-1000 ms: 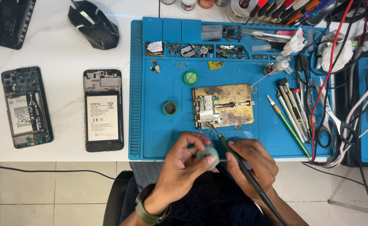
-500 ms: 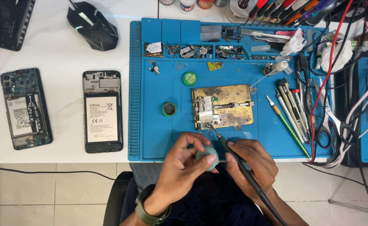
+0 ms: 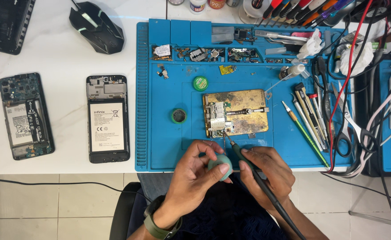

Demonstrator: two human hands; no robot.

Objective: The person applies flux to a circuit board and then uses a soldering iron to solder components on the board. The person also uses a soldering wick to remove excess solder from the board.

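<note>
Blue silicone work mat fills the centre and right of the frame on a white desk. Its upper edge is divided into shallow compartments holding screws, small metal shields and chips. Left of the mat lie two opened phones, batteries exposed. At mat centre, a brass-coloured holder clamps a circuit board. Two small round green tins sit on the mat nearby; their contents cannot be made out. At lower centre, the left hand is closed around a small pale-green round pot, and the right hand grips a soldering iron pen-style, tip at the board's lower edge. Judged step: soldering at the board edge. The next touch would call for a steady, fine tip placement.
</note>
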